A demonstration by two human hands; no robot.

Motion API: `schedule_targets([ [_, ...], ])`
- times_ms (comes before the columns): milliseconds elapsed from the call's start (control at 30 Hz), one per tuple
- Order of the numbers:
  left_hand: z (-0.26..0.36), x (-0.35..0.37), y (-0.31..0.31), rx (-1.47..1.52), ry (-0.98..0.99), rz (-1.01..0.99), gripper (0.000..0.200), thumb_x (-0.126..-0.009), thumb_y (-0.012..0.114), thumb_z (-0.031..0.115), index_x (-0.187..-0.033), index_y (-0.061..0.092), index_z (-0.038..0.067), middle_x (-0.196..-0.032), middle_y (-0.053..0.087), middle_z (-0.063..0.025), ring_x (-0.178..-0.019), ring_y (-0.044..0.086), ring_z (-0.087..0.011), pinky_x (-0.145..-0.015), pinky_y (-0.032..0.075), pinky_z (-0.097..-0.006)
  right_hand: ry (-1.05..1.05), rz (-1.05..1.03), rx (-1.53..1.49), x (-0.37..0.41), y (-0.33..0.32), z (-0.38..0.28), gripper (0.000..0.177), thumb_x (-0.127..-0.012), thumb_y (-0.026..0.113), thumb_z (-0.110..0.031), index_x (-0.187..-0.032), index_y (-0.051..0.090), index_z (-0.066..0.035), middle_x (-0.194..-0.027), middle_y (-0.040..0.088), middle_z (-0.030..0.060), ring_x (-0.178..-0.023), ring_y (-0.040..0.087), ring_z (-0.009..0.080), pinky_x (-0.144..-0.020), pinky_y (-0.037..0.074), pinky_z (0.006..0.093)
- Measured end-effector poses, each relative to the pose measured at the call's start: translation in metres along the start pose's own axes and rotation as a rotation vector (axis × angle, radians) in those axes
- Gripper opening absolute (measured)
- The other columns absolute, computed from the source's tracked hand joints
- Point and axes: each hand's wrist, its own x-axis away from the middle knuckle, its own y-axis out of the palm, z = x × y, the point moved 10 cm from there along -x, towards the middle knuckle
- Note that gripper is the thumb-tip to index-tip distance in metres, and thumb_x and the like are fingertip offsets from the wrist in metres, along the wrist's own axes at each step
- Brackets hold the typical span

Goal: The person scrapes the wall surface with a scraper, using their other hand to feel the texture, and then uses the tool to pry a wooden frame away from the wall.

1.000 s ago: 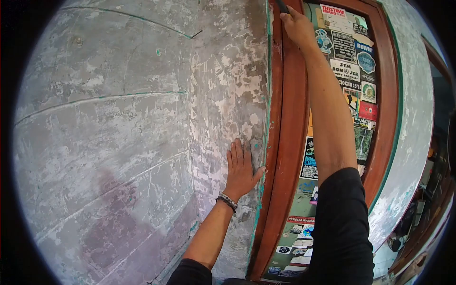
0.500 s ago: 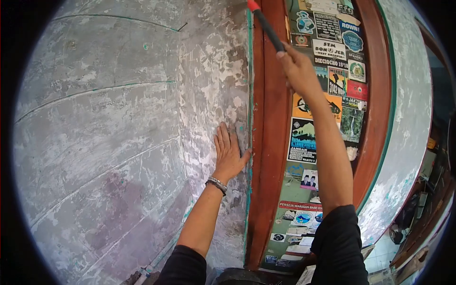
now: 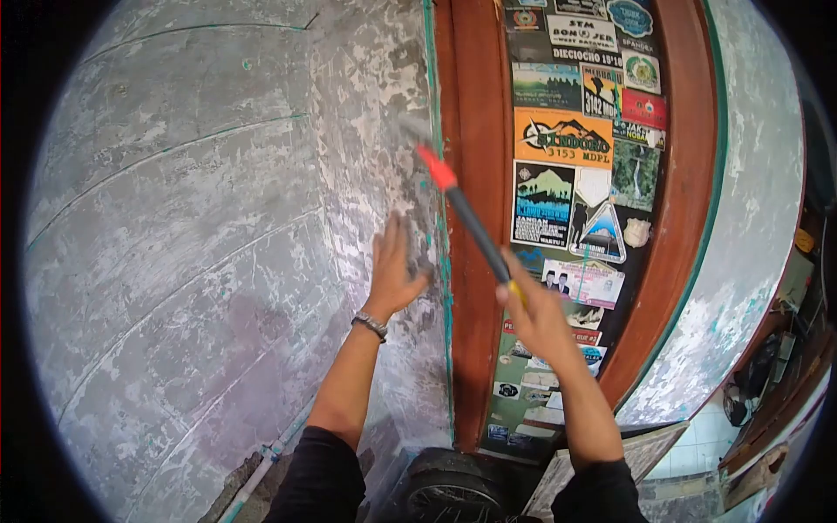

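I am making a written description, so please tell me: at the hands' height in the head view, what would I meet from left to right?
Left wall, left hand, tool, right hand, triangular sticker, right door frame, right wall.

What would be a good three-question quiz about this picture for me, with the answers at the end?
1. Which hand holds the long dark tool?
2. True or false: there is a bracelet on the wrist of the left hand.
3. Pick one. The wooden frame beside the stickers is:
A) white
B) reddish brown
C) bright yellow

Key:
1. The right hand.
2. True.
3. B.
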Motion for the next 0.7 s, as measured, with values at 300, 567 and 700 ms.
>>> schedule_targets([
  [300,-0.091,0.157,-0.016,0.326,-0.517,0.538,0.061,-0.084,0.055,0.003,-0.142,0.035,-0.002,-0.149,0.034,-0.0178,-0.140,0.029,-0.0303,-0.115,0.020,-0.0402,0.503,-0.499,-0.127,0.293,0.090,0.141,0.049,-0.092,0.060,-0.027,-0.137,0.049,-0.011,-0.086,0.065,0.0249,-0.080,0.066,0.0402,-0.072,0.051,0.0396],
  [567,0.054,-0.038,-0.058,-0.146,0.256,0.434,0.065,-0.085,0.062,0.023,-0.139,0.037,-0.003,-0.145,0.038,-0.0246,-0.134,0.035,-0.0389,-0.111,0.027,-0.0450,0.825,-0.642,-0.039,0.526,0.081,0.183,0.044,-0.087,0.062,-0.036,-0.126,0.060,-0.014,-0.088,0.066,0.0278,-0.088,0.064,0.0431,-0.077,0.052,0.0476],
  [700,0.072,-0.133,-0.059,-0.256,0.338,0.385,0.070,-0.087,0.060,0.027,-0.142,0.030,-0.005,-0.147,0.032,-0.0254,-0.138,0.029,-0.0385,-0.114,0.023,-0.0439,0.838,-0.579,-0.028,0.531,0.068,0.177,0.042,-0.087,0.060,-0.032,-0.124,0.061,-0.011,-0.090,0.066,0.0274,-0.089,0.064,0.0436,-0.078,0.052,0.0484],
])
